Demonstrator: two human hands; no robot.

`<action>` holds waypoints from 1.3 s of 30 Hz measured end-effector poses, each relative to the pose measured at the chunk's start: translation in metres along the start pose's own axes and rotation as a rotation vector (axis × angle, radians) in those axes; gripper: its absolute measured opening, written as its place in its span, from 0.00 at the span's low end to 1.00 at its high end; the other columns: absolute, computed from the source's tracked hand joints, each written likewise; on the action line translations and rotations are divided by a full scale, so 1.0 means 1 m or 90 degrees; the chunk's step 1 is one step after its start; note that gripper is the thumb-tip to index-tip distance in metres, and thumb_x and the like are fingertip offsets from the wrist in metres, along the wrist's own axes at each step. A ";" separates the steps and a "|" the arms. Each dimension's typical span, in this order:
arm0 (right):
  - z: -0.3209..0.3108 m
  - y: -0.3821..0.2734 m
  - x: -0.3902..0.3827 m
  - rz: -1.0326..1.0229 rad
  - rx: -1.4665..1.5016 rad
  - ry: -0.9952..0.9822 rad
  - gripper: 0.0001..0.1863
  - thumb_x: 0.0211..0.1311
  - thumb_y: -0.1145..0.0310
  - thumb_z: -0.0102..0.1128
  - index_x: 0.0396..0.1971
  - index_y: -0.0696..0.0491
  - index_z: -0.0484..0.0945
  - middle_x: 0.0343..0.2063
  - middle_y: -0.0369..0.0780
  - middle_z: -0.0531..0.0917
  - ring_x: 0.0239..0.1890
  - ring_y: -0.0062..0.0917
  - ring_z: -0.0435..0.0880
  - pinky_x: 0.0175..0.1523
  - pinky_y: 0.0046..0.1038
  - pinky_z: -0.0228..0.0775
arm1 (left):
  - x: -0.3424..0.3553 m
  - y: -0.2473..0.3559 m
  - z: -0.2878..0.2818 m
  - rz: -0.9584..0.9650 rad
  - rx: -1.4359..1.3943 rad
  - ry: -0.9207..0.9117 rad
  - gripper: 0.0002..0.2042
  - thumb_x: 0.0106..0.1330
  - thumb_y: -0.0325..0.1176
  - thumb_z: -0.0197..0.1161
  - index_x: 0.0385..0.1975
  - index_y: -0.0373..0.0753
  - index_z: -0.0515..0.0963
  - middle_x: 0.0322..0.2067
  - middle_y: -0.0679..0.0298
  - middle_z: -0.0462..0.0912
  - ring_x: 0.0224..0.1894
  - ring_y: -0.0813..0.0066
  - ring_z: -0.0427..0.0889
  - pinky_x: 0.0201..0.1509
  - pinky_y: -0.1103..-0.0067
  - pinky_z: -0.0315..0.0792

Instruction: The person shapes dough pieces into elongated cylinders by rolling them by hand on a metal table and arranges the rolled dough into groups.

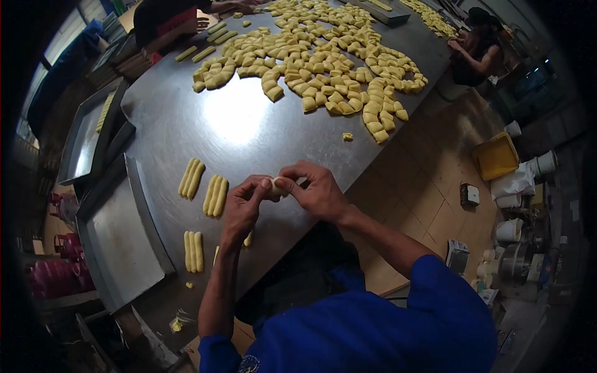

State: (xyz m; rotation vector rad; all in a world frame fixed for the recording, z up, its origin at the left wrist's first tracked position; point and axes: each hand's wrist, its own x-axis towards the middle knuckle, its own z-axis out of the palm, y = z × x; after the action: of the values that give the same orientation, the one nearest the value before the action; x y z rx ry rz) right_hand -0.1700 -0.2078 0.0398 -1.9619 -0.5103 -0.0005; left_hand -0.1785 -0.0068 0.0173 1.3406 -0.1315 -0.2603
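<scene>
Close together over the table's near edge, my left hand (244, 200) and my right hand (316, 191) pinch a small pale piece of dough (275, 188) between thumbs and fingers. Much of the piece is hidden by the fingers. Left of my left hand lie rolled dough sticks, set side by side in groups: one group (191, 178), a second group (216, 195) and a nearer group (193, 252). My left forearm partly covers more dough sticks (249, 239). Farther off, a large heap of cut yellow dough pieces (329, 59) spreads over the table.
The steel table (168, 124) has an empty metal tray (124, 233) at its left edge and another tray (87, 140) beyond. A person's arm (180, 28) reaches in at the far left; another person (482, 53) works at the far right. A yellow crate (495, 156) and buckets stand on the right.
</scene>
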 end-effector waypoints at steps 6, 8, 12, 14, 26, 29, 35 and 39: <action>-0.020 -0.001 -0.002 0.330 0.476 -0.136 0.16 0.67 0.64 0.68 0.47 0.61 0.81 0.39 0.38 0.86 0.43 0.21 0.84 0.52 0.24 0.79 | -0.001 0.026 0.008 -0.035 0.045 -0.054 0.13 0.72 0.38 0.65 0.43 0.31 0.82 0.36 0.63 0.86 0.40 0.79 0.82 0.48 0.79 0.76; -0.027 0.004 0.001 0.296 0.405 -0.152 0.15 0.67 0.66 0.68 0.45 0.61 0.81 0.38 0.38 0.86 0.42 0.21 0.84 0.51 0.24 0.78 | 0.008 0.028 0.000 -0.089 0.114 -0.114 0.15 0.71 0.40 0.66 0.43 0.31 0.82 0.35 0.63 0.86 0.39 0.79 0.83 0.46 0.80 0.76; -0.043 0.049 0.033 0.285 0.074 -0.251 0.16 0.61 0.64 0.73 0.43 0.58 0.81 0.36 0.36 0.86 0.39 0.17 0.83 0.47 0.24 0.76 | 0.048 0.014 -0.002 -0.123 0.425 -0.187 0.18 0.70 0.44 0.66 0.37 0.31 0.84 0.26 0.59 0.85 0.29 0.76 0.82 0.36 0.74 0.75; -0.033 0.088 0.050 0.285 -0.150 -0.274 0.20 0.55 0.60 0.78 0.39 0.57 0.81 0.31 0.36 0.84 0.33 0.16 0.80 0.40 0.24 0.73 | 0.084 -0.021 -0.014 -0.122 0.626 -0.228 0.22 0.62 0.51 0.69 0.35 0.32 0.84 0.30 0.52 0.86 0.30 0.61 0.84 0.40 0.67 0.76; -0.059 0.100 0.035 0.271 -0.226 -0.170 0.21 0.51 0.51 0.79 0.30 0.54 0.83 0.19 0.31 0.77 0.23 0.17 0.72 0.29 0.25 0.63 | 0.080 -0.025 -0.024 -0.075 0.737 -0.103 0.22 0.56 0.58 0.73 0.30 0.42 0.81 0.28 0.60 0.86 0.35 0.59 0.86 0.38 0.65 0.76; -0.054 0.086 0.037 0.317 -0.253 -0.208 0.21 0.52 0.50 0.78 0.31 0.53 0.83 0.20 0.31 0.77 0.23 0.18 0.72 0.30 0.26 0.64 | 0.084 -0.028 -0.024 -0.104 0.733 -0.109 0.25 0.57 0.61 0.70 0.33 0.42 0.85 0.29 0.59 0.86 0.34 0.61 0.85 0.39 0.65 0.76; -0.050 0.091 0.039 0.248 -0.312 -0.176 0.24 0.54 0.44 0.75 0.30 0.53 0.84 0.21 0.35 0.80 0.24 0.24 0.77 0.31 0.30 0.68 | 0.096 -0.026 -0.021 -0.093 0.816 -0.130 0.31 0.49 0.70 0.69 0.32 0.45 0.88 0.30 0.58 0.88 0.35 0.55 0.88 0.40 0.65 0.80; -0.043 0.095 0.033 0.183 -0.355 -0.122 0.25 0.55 0.43 0.73 0.30 0.53 0.84 0.21 0.38 0.82 0.25 0.27 0.80 0.32 0.32 0.70 | 0.101 -0.029 -0.010 -0.062 0.878 -0.077 0.31 0.51 0.68 0.70 0.28 0.39 0.86 0.29 0.52 0.88 0.35 0.52 0.88 0.39 0.63 0.81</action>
State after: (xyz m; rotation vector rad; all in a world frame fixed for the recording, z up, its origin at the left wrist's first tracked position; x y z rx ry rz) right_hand -0.0966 -0.2665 -0.0166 -2.5857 -0.3697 0.2520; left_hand -0.0824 -0.0295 -0.0191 2.7044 -0.3884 -0.3458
